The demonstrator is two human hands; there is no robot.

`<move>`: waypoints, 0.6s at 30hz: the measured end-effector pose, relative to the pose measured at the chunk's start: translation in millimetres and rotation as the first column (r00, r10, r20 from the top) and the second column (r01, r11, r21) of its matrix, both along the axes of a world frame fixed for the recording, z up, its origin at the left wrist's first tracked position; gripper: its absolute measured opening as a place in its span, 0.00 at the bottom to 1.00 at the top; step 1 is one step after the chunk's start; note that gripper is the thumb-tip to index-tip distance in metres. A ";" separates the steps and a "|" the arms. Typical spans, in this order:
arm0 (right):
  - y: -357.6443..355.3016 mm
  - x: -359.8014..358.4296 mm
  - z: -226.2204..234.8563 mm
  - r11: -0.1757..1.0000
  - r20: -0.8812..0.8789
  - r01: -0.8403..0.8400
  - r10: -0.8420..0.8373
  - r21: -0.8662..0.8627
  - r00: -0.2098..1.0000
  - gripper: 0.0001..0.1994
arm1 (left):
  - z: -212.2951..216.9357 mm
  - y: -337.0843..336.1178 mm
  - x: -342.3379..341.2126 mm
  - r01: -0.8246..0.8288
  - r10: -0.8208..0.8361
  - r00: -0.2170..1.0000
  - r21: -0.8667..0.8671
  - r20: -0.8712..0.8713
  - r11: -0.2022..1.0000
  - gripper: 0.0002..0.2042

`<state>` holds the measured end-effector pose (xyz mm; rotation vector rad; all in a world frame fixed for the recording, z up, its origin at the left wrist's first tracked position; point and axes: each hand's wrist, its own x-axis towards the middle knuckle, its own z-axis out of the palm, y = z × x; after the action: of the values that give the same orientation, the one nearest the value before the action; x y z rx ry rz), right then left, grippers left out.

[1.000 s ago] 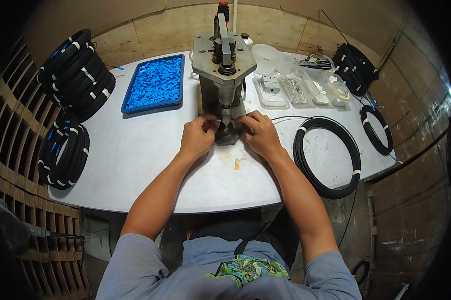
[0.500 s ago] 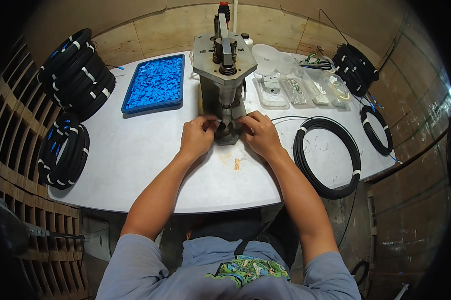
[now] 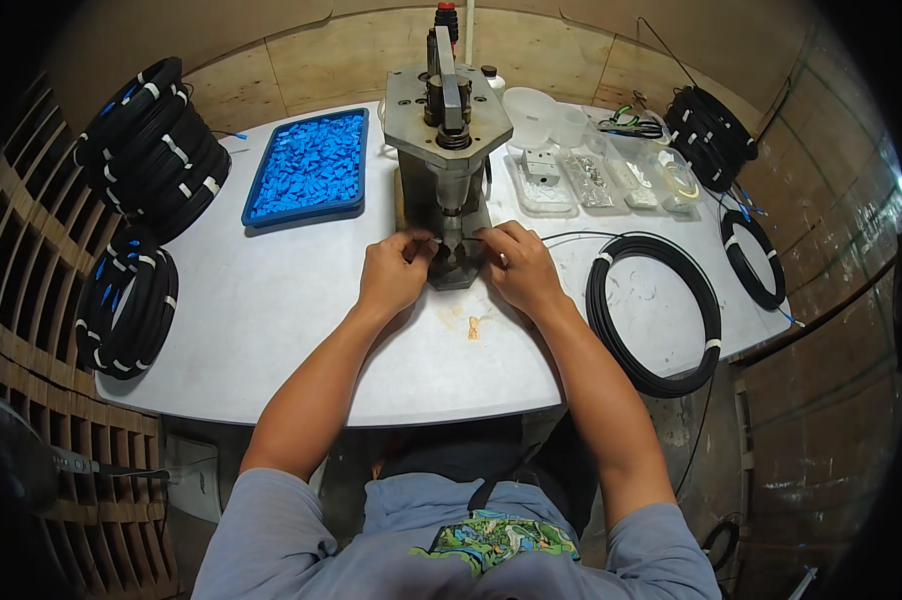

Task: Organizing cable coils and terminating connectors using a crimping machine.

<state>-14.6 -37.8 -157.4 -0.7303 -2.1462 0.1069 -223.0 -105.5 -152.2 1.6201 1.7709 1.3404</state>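
Item: thin black cable [image 3: 571, 236], its end held at the foot of the press [image 3: 449, 170], mid-table [image 3: 271, 330].

Hold: your left hand [image 3: 393, 272] and right hand [image 3: 516, 268] each pinch it with closed fingertips, one on either side of the press base. What sits between the fingertips is too small to make out.

Handling: likely light, limp, springy from the coil [image 3: 654, 312] at your right; its end probably kinks easily. Grip close to the tip.

Nearby: blue tray [image 3: 309, 167] of small blue pieces, clear parts trays [image 3: 601, 175], further coils [image 3: 151, 150].

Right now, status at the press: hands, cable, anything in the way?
Left hand and right hand pinch thin cable at press base. Cable coil lies right of hands. Nothing between them.
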 end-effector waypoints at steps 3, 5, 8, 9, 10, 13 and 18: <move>0.6 1.0 -0.6 1.000 0.001 -0.008 0.008 0.003 1.000 0.14 | -0.6 -0.1 0.0 0.002 -0.002 1.000 0.004 -0.001 1.000 0.13; 0.9 0.7 -0.9 1.000 0.001 -0.013 0.013 -0.003 1.000 0.13 | -1.1 0.0 -0.2 0.000 0.000 1.000 0.007 -0.002 1.000 0.13; 1.1 -0.1 -0.9 1.000 -0.002 -0.013 0.013 0.000 1.000 0.13 | -2.2 1.0 -0.6 0.000 0.000 1.000 -0.005 0.007 1.000 0.13; 0.6 -0.2 -0.6 1.000 -0.005 -0.014 0.014 0.000 1.000 0.12 | -1.4 0.5 -0.5 -0.001 0.001 1.000 -0.005 0.001 1.000 0.13; 0.1 -0.3 -0.3 1.000 -0.008 -0.014 0.014 0.001 1.000 0.12 | -0.6 0.0 -0.4 -0.001 0.001 1.000 -0.006 -0.005 1.000 0.13; -0.3 -0.5 1.0 1.000 -0.002 -0.011 0.011 0.005 1.000 0.12 | 2.4 -1.5 0.2 -0.006 0.006 1.000 -0.022 -0.014 1.000 0.14; -0.8 -0.1 1.1 1.000 0.003 -0.007 0.007 -0.002 1.000 0.12 | 1.8 -0.6 1.3 -0.013 0.013 1.000 0.008 -0.006 1.000 0.14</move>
<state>-14.7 -38.6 -156.3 -0.7243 -2.1518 0.1121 -221.7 -106.1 -150.4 1.6214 1.7854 1.3514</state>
